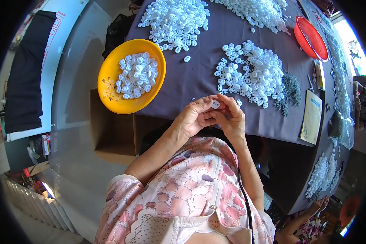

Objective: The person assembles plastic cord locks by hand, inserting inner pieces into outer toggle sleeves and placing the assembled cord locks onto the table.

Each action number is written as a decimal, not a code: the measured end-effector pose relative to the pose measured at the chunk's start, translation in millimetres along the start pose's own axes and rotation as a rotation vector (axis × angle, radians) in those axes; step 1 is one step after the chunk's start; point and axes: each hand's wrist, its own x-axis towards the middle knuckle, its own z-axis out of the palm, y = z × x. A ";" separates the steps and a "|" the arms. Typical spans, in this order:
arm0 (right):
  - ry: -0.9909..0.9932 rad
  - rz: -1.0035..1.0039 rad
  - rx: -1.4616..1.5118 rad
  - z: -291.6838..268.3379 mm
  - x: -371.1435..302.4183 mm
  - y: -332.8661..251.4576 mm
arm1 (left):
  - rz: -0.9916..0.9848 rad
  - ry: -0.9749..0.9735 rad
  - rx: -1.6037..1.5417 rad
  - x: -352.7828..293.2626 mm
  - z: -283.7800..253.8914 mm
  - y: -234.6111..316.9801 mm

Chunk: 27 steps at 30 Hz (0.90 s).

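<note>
A small white two-holed plastic piece [216, 104] is pinched between the fingertips of both my hands, just off the near edge of the table. My left hand [192, 118] is closed, its thumb against the piece. The fingers of my right hand [233, 122] curl in from the other side and meet it, partly hiding what they hold. Just beyond them, a loose pile of the same white pieces [264, 73] lies on the dark tablecloth [183, 85]. Small grey coil-like parts [290, 89] sit heaped against its right side.
To the left, a yellow bowl [105, 95] holds more white pieces, above an open cardboard box [114, 138]. Larger white piles [175, 20] spread at the back. A red basket [309, 38] and a notebook [312, 116] lie right. Another person's hands [321, 204] show at lower right.
</note>
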 end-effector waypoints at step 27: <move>-0.014 0.098 0.189 -14.8 -1.5 15.5 | 0.307 0.265 0.782 -3.6 17.9 2.3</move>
